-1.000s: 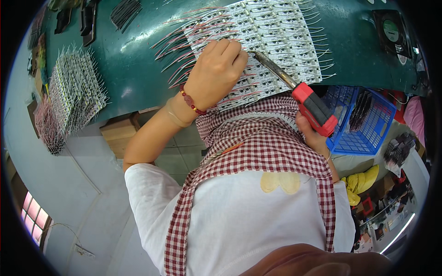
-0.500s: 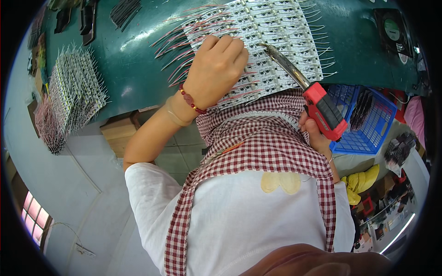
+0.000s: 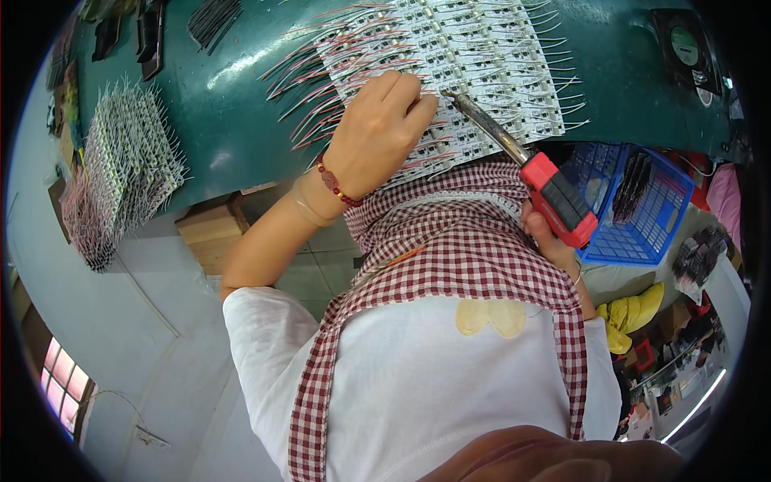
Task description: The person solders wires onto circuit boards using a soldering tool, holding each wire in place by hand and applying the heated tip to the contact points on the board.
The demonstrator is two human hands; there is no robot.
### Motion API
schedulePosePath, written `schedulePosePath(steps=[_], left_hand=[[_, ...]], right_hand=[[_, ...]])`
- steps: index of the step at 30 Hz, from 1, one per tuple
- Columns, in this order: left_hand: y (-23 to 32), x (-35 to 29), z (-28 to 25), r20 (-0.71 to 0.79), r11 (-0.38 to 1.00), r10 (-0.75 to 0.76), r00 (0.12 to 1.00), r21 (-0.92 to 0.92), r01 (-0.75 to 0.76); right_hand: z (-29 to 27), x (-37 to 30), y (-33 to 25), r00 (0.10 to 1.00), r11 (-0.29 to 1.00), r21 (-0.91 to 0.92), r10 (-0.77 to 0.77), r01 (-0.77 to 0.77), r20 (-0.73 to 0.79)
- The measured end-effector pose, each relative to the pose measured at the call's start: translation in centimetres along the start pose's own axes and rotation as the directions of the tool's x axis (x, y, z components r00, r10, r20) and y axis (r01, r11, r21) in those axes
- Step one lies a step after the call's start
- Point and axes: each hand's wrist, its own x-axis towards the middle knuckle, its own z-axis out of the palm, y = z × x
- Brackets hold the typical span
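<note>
Curling over circuit boards (image 3: 494, 76), left hand (image 3: 376, 128), grip unclear; right hand (image 3: 549, 239) lower, gripping soldering iron (image 3: 560, 199).

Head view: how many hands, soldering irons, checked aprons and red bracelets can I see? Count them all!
Left hand and right hand: 2
Soldering iron: 1
Checked apron: 1
Red bracelet: 1
Total: 5

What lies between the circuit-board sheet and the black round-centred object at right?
In the head view, green tabletop, with white wires sticking out over it from the circuit-board sheet toward the black object.
</note>
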Motion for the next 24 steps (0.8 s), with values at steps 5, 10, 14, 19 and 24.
schedulePosePath(steps=[5,10,14,19,24], left_hand=[[0.1,0.1,0.1,0.003,0.999,0.008,1.000,0.032,-0.008],[0.4,0.2,-0.1,0.018,0.998,0.006,1.000,0.060,-0.007],[0.5,0.3,-0.2,0.035,0.998,0.000,0.999,0.065,-0.002],[0.5,0.2,-0.2,0.038,0.998,-0.007,0.999,0.069,0.005],[0.3,-0.2,-0.1,0.033,0.998,-0.009,0.999,0.064,0.007]], right_hand=[[-0.1,0.2,-0.5,0.999,0.997,-0.064,0.033,-0.031,0.037],[0.1,0.0,-0.5,1.000,0.999,-0.039,-0.005,0.006,0.007],[0.4,0.0,-1.0,0.996,0.995,0.094,-0.005,0.014,-0.087],[0.3,0.4,-1.3,0.999,1.000,-0.004,-0.031,0.030,-0.032],[0.1,0.3,-0.8,0.999,0.999,-0.009,0.044,-0.044,0.018]])
